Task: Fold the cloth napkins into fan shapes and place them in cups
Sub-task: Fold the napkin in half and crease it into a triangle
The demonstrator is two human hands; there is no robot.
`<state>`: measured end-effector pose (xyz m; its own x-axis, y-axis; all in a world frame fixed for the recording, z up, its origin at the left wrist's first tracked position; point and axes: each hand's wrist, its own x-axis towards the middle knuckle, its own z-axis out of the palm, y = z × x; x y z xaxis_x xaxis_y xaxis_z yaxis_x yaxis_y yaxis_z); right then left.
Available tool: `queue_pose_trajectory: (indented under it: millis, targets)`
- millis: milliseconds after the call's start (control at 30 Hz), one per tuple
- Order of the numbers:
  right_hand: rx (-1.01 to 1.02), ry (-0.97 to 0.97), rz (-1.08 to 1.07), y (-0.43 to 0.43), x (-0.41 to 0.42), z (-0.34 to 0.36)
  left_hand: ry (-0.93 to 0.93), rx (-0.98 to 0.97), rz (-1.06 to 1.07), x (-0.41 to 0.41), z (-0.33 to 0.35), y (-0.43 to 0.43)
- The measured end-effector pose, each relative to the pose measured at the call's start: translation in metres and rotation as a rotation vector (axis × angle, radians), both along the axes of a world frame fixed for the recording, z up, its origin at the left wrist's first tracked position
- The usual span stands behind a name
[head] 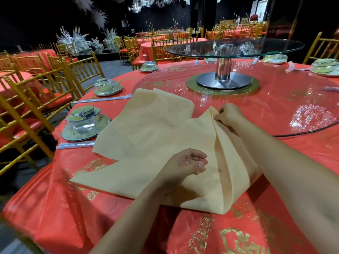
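The right grip (227, 114) pinches a raised fold at the far corner of the napkin (128, 173), which lies on the table (55, 226) and slopes down from that pinch toward the left grip (186, 165). The left grip rests on the cloth, fingers loosely curled, holding nothing visible. A second napkin (146, 114) lies flat just left of the right grip.

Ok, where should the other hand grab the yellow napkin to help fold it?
Probably the near end of the raised fold, coming from its left. It stands up like a ridge, so it's easy to pinch. The right hand pinches its far end, and the left hand lies just left of it.
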<state>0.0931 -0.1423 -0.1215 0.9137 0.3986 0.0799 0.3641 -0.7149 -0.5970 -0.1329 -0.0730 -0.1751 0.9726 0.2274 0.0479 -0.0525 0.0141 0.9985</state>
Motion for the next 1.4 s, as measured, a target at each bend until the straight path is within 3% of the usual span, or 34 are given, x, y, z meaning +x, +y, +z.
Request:
queue_pose_trajectory:
  millis: [167,267,367,433,500,700,933,1067,1200,1300,1400]
  targets:
    - [0.318,-0.047,0.082,-0.016,-0.006,0.002,-0.015,-0.123,-0.01,0.0,0.004,0.006]
    - [0.401,0.003,0.119,-0.024,-0.011,0.008,0.018,-0.115,0.036,-0.001,0.01,0.009]
    - [0.441,0.085,0.141,-0.03,-0.017,0.011,0.042,0.117,0.296,0.005,0.014,0.021]
    - [0.461,0.099,0.157,-0.036,-0.025,0.015,0.035,0.396,0.519,0.011,0.015,0.036]
    - [0.509,0.13,0.177,-0.044,-0.034,0.021,0.056,0.665,0.587,0.013,0.018,0.051]
    - [0.593,0.156,0.145,-0.07,-0.046,0.04,0.235,0.934,0.422,0.008,0.027,0.063]
    - [0.577,0.153,0.048,-0.091,-0.053,0.045,0.176,0.936,0.398,-0.008,0.035,0.063]
    - [0.499,0.166,0.049,-0.098,-0.063,0.055,0.135,0.779,0.317,-0.021,0.053,0.059]
    - [0.49,0.219,0.069,-0.108,-0.075,0.08,0.278,0.423,0.163,-0.036,0.096,0.07]
    - [0.455,0.266,0.076,-0.103,-0.077,0.088,0.429,0.685,0.13,-0.039,0.116,0.084]
    - [0.257,0.264,0.07,-0.088,-0.076,0.066,0.505,0.972,0.163,-0.03,0.098,0.094]
